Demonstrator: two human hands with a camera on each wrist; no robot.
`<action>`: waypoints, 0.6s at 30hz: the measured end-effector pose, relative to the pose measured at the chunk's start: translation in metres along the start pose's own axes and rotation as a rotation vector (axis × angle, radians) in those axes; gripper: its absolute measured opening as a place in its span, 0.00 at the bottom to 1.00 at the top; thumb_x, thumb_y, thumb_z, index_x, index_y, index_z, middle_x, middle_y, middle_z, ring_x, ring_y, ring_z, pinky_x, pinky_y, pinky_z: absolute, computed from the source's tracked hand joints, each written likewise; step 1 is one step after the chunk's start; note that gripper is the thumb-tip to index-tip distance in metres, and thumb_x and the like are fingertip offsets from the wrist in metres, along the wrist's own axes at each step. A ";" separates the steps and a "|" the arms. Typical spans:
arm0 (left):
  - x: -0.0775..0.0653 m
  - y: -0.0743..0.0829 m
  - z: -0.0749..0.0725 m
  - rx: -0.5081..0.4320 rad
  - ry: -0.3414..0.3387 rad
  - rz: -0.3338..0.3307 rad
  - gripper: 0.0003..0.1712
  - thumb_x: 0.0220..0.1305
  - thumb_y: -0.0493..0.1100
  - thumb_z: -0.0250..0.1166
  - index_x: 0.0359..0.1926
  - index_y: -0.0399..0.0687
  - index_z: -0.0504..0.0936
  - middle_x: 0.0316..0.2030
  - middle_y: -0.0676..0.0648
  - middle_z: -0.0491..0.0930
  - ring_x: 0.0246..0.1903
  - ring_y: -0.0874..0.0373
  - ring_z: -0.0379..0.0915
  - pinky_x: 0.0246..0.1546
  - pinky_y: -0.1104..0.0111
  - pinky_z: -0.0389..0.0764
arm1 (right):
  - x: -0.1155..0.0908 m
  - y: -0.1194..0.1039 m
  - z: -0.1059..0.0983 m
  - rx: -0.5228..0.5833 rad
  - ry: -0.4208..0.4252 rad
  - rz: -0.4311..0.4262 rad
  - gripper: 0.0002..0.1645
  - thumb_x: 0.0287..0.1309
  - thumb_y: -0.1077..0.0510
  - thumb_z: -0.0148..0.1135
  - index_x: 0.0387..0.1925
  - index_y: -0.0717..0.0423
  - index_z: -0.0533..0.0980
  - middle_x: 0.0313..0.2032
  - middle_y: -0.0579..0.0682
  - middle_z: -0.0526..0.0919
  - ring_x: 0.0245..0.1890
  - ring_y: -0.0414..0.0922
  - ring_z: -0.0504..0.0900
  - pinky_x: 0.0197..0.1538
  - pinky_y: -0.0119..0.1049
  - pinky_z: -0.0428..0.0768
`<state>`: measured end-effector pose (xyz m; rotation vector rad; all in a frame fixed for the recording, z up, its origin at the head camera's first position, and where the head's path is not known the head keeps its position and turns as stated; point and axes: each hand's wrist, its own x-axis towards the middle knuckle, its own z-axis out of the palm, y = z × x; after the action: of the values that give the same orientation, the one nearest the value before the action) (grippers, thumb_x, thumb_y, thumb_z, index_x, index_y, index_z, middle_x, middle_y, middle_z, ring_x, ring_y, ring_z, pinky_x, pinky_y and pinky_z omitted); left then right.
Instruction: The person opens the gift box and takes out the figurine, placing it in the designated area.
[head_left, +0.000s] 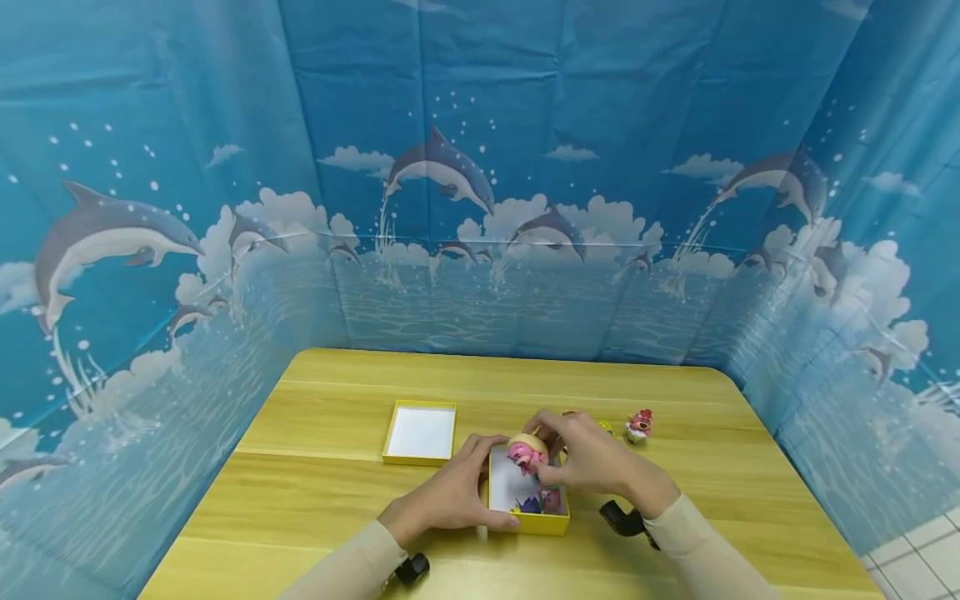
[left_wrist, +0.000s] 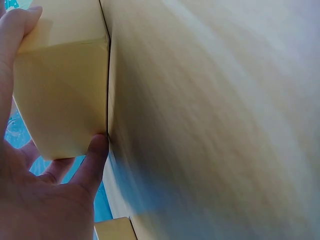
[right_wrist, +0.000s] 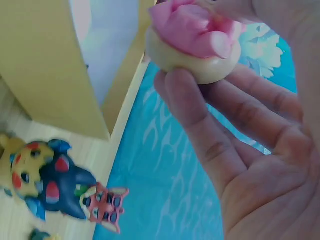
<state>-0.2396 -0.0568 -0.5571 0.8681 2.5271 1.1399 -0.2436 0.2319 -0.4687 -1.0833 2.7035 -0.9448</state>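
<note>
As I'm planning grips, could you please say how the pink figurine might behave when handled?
The pink figurine looks stiff, with no visible dent above the fingers. Its smooth cream part may feel slippery, and that rounded edge could let it roll.

Lid (head_left: 422,431) left of box (head_left: 543,524) — figurines (head_left: 638,426) to its right.

The tabletop (head_left: 300,483) is yellow wood grain with rounded far corners. An open yellow box (head_left: 543,524) sits on it, and a shallow yellow-rimmed lid (head_left: 420,433) lies to the left, white inside facing up. To the box's right stand a red-topped figurine (head_left: 639,426) and, near it, a partly hidden yellowish figurine (head_left: 606,427).
</note>
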 end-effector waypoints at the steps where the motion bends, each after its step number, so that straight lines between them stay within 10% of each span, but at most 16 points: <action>1: 0.000 0.000 0.000 0.004 0.000 0.001 0.68 0.62 0.73 0.86 0.93 0.68 0.58 0.76 0.46 0.71 0.64 0.60 0.77 0.70 0.60 0.84 | -0.002 0.001 -0.002 0.008 0.011 -0.004 0.24 0.71 0.59 0.78 0.65 0.53 0.83 0.45 0.41 0.94 0.41 0.32 0.90 0.49 0.41 0.95; 18: -0.001 0.002 0.001 0.015 0.002 -0.006 0.70 0.62 0.73 0.86 0.94 0.61 0.58 0.78 0.46 0.70 0.68 0.58 0.77 0.74 0.54 0.84 | -0.037 0.028 -0.040 0.017 0.151 0.024 0.26 0.75 0.63 0.75 0.70 0.46 0.84 0.44 0.43 0.97 0.39 0.34 0.94 0.46 0.35 0.94</action>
<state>-0.2378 -0.0561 -0.5561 0.8627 2.5418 1.1218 -0.2448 0.2922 -0.4578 -1.0136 2.8143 -1.0851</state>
